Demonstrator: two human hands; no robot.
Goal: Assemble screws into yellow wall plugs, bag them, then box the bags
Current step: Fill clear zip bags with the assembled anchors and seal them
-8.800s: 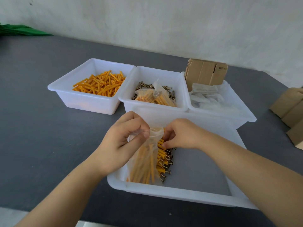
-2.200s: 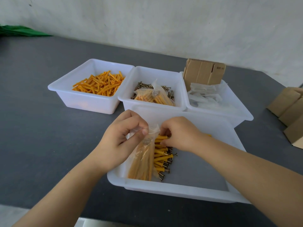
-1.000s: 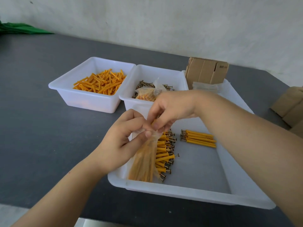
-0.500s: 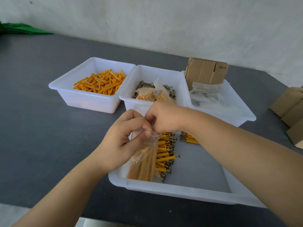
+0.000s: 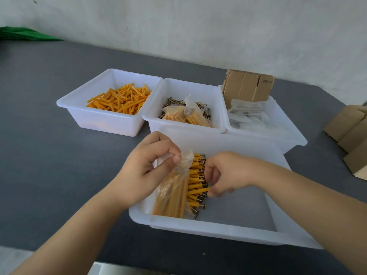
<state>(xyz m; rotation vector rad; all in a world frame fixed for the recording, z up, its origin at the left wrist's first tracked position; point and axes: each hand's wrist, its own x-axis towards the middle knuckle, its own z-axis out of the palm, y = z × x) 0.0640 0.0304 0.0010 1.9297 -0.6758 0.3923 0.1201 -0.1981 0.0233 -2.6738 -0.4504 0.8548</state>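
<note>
Left hand [image 5: 147,171] pinches bag [image 5: 174,187] mouth. Right hand [image 5: 224,173], at bag's 3 o'clock, fingers curled on plugs [image 5: 195,181]; grasp indeterminate.

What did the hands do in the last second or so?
The right hand came down from the bag's mouth to the loose assembled plugs in the near tray. The left hand kept pinching the bag open; the far tubs stayed put.

No text could be read with certainty; the flattened brown cardboard boxes [image 5: 247,88] standing in the rightmost white plastic bin [image 5: 286,135] bore a small dark printed mark, too blurred to decipher.
</note>
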